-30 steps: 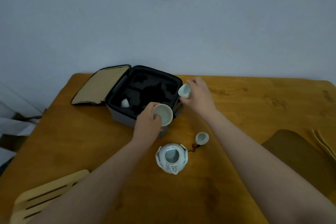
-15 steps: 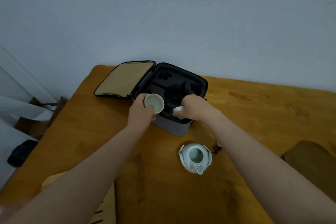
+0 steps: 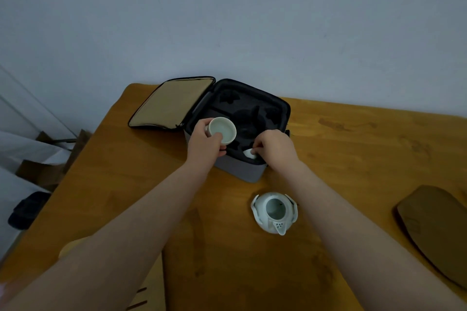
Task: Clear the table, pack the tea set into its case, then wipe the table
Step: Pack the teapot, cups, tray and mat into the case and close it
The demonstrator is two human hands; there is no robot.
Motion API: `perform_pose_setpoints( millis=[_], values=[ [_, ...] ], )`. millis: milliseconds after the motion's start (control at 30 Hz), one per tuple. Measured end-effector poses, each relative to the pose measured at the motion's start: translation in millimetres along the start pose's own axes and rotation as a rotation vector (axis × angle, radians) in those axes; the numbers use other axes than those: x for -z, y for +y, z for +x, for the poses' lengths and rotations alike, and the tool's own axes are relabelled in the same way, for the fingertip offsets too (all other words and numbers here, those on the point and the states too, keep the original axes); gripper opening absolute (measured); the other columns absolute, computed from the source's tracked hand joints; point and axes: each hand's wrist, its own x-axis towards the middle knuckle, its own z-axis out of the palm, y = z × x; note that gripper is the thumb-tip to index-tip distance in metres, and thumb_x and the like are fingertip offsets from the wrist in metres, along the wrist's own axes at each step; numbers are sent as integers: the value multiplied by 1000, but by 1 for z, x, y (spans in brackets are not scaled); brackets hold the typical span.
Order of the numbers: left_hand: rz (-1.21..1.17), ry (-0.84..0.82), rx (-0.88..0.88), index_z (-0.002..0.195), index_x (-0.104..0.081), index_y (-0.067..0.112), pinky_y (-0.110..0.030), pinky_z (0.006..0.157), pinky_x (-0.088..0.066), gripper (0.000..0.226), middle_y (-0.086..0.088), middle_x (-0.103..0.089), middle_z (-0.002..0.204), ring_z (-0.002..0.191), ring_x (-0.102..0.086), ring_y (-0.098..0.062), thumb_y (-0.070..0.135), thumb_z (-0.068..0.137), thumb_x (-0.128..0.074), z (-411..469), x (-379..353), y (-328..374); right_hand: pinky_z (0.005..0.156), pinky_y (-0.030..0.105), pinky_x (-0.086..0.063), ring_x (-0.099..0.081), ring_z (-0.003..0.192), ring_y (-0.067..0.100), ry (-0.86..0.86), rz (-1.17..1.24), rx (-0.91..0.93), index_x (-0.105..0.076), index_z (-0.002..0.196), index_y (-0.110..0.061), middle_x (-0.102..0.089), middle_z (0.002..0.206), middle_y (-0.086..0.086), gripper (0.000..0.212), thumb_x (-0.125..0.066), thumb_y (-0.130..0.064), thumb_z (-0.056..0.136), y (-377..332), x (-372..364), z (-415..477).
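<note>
The grey tea-set case (image 3: 242, 171) lies open on the wooden table (image 3: 353, 154), its tan-lined lid (image 3: 171, 105) folded back to the left and its black foam interior showing. My left hand (image 3: 206, 145) holds a wide pale cup (image 3: 222, 131) over the case's near left part. My right hand (image 3: 274, 148) pinches a small white cup (image 3: 249, 153) down in a foam slot at the case's near edge. A pale teapot (image 3: 275, 212) without its lid stands on the table in front of the case, between my forearms.
A dark brown mat (image 3: 434, 230) lies at the table's right edge. A light bamboo tray (image 3: 151, 285) sits at the near left, mostly behind my left arm. Beyond the table's left edge are cardboard boxes (image 3: 43, 169) and a dark object on the floor.
My right hand has lowered the small cup from above the case's right rim into a near foam slot. My left hand has carried the wide cup over the case. The view has shifted left.
</note>
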Motion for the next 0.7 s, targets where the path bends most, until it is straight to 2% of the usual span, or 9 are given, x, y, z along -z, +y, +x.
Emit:
perform_pose_setpoints(
  millis=[133, 200, 233, 267, 333, 400, 433, 567, 700],
  values=[
    [41, -10, -8, 121, -48, 25, -29, 68, -58, 31, -1, -55, 108, 85, -65, -19, 7, 96, -48, 6, -6, -2, 78, 36, -50, -58, 99, 23, 187, 59, 21, -71, 102, -13, -63, 103, 5, 22, -74, -25, 84, 8, -15, -5],
    [82, 15, -5, 120, -48, 25, -27, 62, -56, 30, -3, -56, 107, 79, -63, -17, 7, 95, -47, 15, -8, -2, 99, 45, -44, -48, 123, 32, 328, -19, 72, -68, 116, -12, -58, 122, 12, 38, -76, -24, 80, 12, -27, -9],
    [112, 32, 3, 118, -48, 26, -27, 58, -52, 29, -4, -56, 106, 75, -60, -17, 7, 94, -47, 22, -9, -1, 110, 51, -34, -38, 136, 36, 363, -69, 92, -64, 125, -12, -54, 135, 14, 46, -74, -26, 83, 13, -30, -8],
    [147, 46, 7, 115, -48, 26, -28, 56, -49, 29, -6, -57, 106, 73, -57, -18, 7, 93, -48, 31, -10, 0, 118, 53, -22, -26, 144, 35, 344, -106, 101, -57, 133, -14, -45, 146, 14, 49, -67, -32, 89, 14, -32, -7],
    [222, 65, 0, 110, -48, 26, -32, 59, -48, 29, -8, -59, 105, 75, -55, -22, 7, 89, -50, 51, -12, 6, 121, 48, -5, -11, 150, 29, 251, -105, 100, -43, 145, -19, -30, 157, 9, 54, -33, -47, 100, 17, -34, -8],
    [337, 77, -25, 109, -47, 28, -37, 68, -52, 30, -5, -58, 103, 85, -58, -27, 8, 86, -50, 71, -11, 14, 120, 46, -3, -6, 150, 25, 200, -102, 112, -36, 149, -25, -25, 160, 3, 70, -3, -53, 93, 23, -36, -8],
    [410, 77, -45, 111, -48, 27, -38, 70, -53, 31, -3, -57, 103, 87, -57, -27, 8, 86, -49, 81, -11, 17, 121, 47, -2, -4, 151, 25, 177, -120, 115, -32, 151, -29, -23, 161, 1, 73, 2, -52, 91, 25, -37, -9],
    [695, 129, -236, 112, -60, 21, -42, 77, -52, 33, -4, -63, 105, 92, -58, -26, 6, 85, -49, 119, -20, 27, 120, 53, 0, 3, 150, 25, 95, -168, 79, -23, 152, -37, -17, 162, -3, 48, -18, -42, 104, 24, -35, -8],
    [867, 184, -370, 108, -61, 14, -33, 67, -38, 29, -10, -64, 102, 92, -58, -29, 3, 85, -48, 149, -38, 32, 120, 53, 2, 7, 150, 24, 79, -143, 72, -20, 152, -39, -13, 163, -5, 47, -23, -40, 105, 24, -35, -10]
  ],
)
